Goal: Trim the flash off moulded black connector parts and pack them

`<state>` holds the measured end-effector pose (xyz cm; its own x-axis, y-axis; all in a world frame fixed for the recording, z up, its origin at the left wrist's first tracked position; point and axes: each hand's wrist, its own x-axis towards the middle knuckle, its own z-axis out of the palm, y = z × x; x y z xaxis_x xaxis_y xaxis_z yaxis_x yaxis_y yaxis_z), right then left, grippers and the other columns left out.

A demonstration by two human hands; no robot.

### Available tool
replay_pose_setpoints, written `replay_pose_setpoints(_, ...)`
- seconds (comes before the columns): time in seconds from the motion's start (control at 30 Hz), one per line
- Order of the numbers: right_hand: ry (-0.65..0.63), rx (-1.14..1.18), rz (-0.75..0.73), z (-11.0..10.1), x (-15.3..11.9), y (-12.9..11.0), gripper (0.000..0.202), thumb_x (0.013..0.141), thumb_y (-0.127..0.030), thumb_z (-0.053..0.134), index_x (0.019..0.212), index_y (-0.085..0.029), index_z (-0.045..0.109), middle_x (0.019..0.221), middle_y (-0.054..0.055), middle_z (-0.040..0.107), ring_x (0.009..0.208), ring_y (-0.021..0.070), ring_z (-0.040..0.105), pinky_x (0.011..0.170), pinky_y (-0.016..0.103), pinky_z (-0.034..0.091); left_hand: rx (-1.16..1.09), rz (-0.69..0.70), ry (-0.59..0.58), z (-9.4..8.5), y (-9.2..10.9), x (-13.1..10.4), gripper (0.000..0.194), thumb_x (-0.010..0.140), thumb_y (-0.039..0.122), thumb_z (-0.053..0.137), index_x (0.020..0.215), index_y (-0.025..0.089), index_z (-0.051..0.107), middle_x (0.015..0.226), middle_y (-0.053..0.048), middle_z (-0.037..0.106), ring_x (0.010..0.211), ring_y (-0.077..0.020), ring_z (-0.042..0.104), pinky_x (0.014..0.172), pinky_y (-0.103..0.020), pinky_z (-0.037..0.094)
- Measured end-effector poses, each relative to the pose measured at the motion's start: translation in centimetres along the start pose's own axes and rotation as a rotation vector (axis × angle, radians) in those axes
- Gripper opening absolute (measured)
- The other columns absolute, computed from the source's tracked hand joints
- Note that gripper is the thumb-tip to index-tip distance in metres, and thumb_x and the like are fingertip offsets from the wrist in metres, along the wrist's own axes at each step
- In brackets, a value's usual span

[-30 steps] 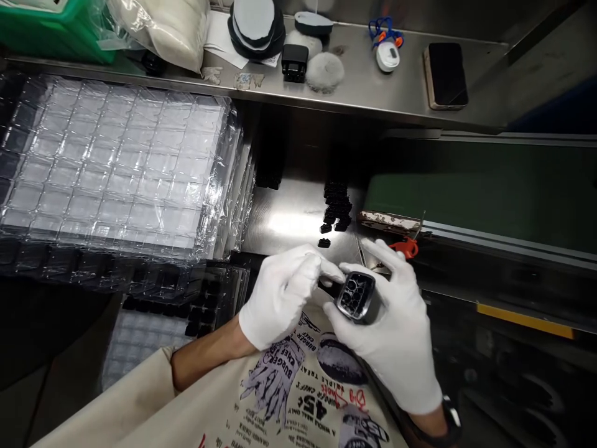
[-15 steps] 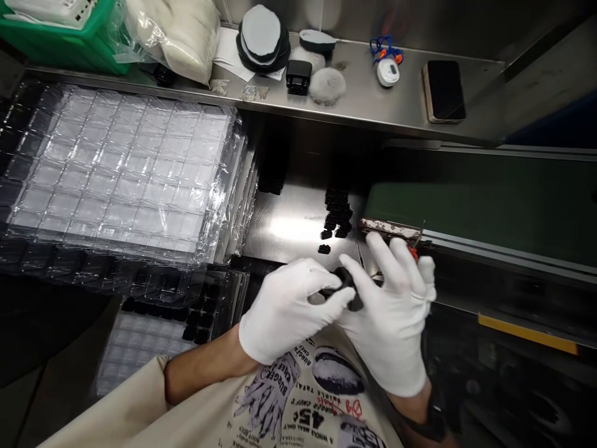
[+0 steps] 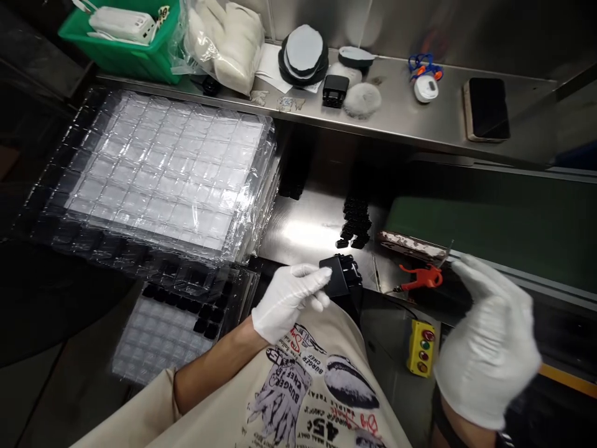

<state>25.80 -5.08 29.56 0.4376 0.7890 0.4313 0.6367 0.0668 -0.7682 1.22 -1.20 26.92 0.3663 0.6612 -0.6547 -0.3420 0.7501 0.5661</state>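
My left hand [image 3: 293, 298], in a white glove, pinches the edge of a black plastic housing [image 3: 336, 278] in front of my shirt. The housing's right end has rounded openings. To the right, my white-gloved right hand [image 3: 489, 348] is raised with its fingers stretched out and nothing visible in it. Just left of its fingertips lies an orange air blow gun [image 3: 422, 277], apart from the hand. Beyond the housing, several small black parts [image 3: 357, 218] stand in rows on the steel worktop [image 3: 308, 230].
Clear blister trays [image 3: 163, 168] are stacked at left, with another tray [image 3: 158, 336] of black pieces below. A green conveyor belt [image 3: 504, 218] runs to the right. A yellow button box [image 3: 421, 348] hangs below. The back shelf [image 3: 401, 118] bears a phone [image 3: 487, 109] and a green bin [image 3: 121, 56].
My right hand has moved away from my left, out to the right near the air gun. The black housing stays in my left hand and shows more plainly. The camera view has shifted left.
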Motion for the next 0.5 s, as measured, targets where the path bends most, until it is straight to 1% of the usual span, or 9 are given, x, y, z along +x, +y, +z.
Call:
replay_pose_setpoints(0.07, -0.037, -0.043, -0.052, 0.5, -0.2, -0.1, 0.03, 0.112, -0.036, 0.063, 0.133, -0.034, 0.084, 0.138, 0.01, 0.077, 0.13, 0.0359, 0.075, 0.115, 0.067, 0.061, -0.1, 0.016, -0.147, -0.2, -0.1, 0.4, 0.049, 0.085, 0.054, 0.096, 0.08, 0.019, 0.063, 0.067, 0.003, 0.059, 0.054, -0.0056, 0.049, 0.049, -0.019, 0.04)
replay_pose_setpoints(0.13, -0.053, -0.016, -0.051, 0.8, -0.4, -0.3, 0.031, 0.111, -0.033, 0.064, 0.134, -0.039, 0.084, 0.137, 0.008, 0.078, 0.128, 0.0343, 0.076, 0.114, 0.067, 0.061, -0.269, 0.029, -0.27, -0.5, -0.3, 0.8, 0.06, 0.076, 0.047, 0.101, 0.072, 0.021, 0.046, 0.062, 0.008, 0.039, 0.05, -0.0041, 0.029, 0.044, -0.019, 0.025)
replay_pose_setpoints(0.17, -0.059, 0.009, -0.032, 0.9, -0.4, -0.5, 0.032, 0.112, -0.033, 0.063, 0.134, -0.041, 0.084, 0.136, 0.007, 0.078, 0.127, 0.0336, 0.077, 0.114, 0.067, 0.061, -0.346, 0.025, -0.285, -0.7, -0.5, 0.9, 0.069, 0.071, 0.042, 0.102, 0.069, 0.022, 0.036, 0.061, 0.009, 0.029, 0.049, -0.004, 0.019, 0.043, -0.02, 0.018)
replay_pose_setpoints(0.2, -0.074, 0.027, -0.012, 1.0, -0.5, -0.6, 0.033, 0.112, -0.033, 0.063, 0.134, -0.044, 0.083, 0.135, 0.006, 0.078, 0.127, 0.0332, 0.076, 0.113, 0.067, 0.062, -0.403, 0.005, -0.263, -0.9, -0.8, 1.0, 0.075, 0.07, 0.038, 0.1, 0.069, 0.023, 0.027, 0.061, 0.01, 0.02, 0.049, -0.0042, 0.012, 0.043, -0.022, 0.012)
replay_pose_setpoints(0.23, -0.088, 0.033, 0.003, 1.1, -0.5, -0.6, 0.033, 0.112, -0.033, 0.062, 0.134, -0.045, 0.083, 0.135, 0.006, 0.079, 0.128, 0.0331, 0.076, 0.113, 0.067, 0.062, -0.433, -0.032, -0.212, -1.3, -1.1, 1.1, 0.079, 0.072, 0.038, 0.097, 0.071, 0.023, 0.02, 0.061, 0.01, 0.013, 0.049, -0.0047, 0.006, 0.044, -0.024, 0.007)
replay_pose_setpoints(0.3, -0.114, 0.033, 0.019, 1.3, -0.6, -0.6, 0.032, 0.112, -0.035, 0.063, 0.133, -0.047, 0.083, 0.135, 0.006, 0.079, 0.131, 0.0334, 0.075, 0.11, 0.067, 0.063, -0.43, -0.127, -0.057, -2.1, -1.8, 1.0, 0.077, 0.084, 0.044, 0.086, 0.073, 0.024, 0.013, 0.059, 0.01, 0.004, 0.049, -0.0065, -0.002, 0.045, -0.028, 0.003)
replay_pose_setpoints(0.4, -0.135, 0.031, 0.036, 1.7, -0.8, -0.4, 0.03, 0.112, -0.038, 0.063, 0.132, -0.048, 0.083, 0.134, 0.006, 0.079, 0.131, 0.0327, 0.075, 0.107, 0.066, 0.065, -0.35, -0.24, 0.168, -3.4, -2.9, 0.9, 0.065, 0.102, 0.055, 0.062, 0.074, 0.025, 0.012, 0.056, 0.009, -0.001, 0.049, -0.0092, -0.006, 0.048, -0.033, 0.004)
replay_pose_setpoints(0.43, -0.142, 0.034, 0.029, 1.9, -0.8, -0.3, 0.029, 0.112, -0.039, 0.063, 0.132, -0.048, 0.083, 0.134, 0.005, 0.079, 0.13, 0.0325, 0.075, 0.107, 0.065, 0.065, -0.324, -0.255, 0.217, -3.7, -3.2, 0.8, 0.063, 0.105, 0.057, 0.057, 0.074, 0.025, 0.012, 0.055, 0.009, -0.002, 0.05, -0.0098, -0.006, 0.05, -0.034, 0.004)
replay_pose_setpoints(0.5, -0.118, -0.005, 0.014, 2.2, -0.8, -0.1, 0.028, 0.112, -0.043, 0.063, 0.129, -0.048, 0.084, 0.129, 0.005, 0.081, 0.125, 0.0323, 0.078, 0.106, 0.065, 0.067, -0.29, -0.25, 0.261, -4.1, -3.5, 0.8, 0.063, 0.107, 0.06, 0.052, 0.074, 0.026, 0.012, 0.055, 0.008, -0.001, 0.05, -0.0106, -0.005, 0.051, -0.035, 0.005)
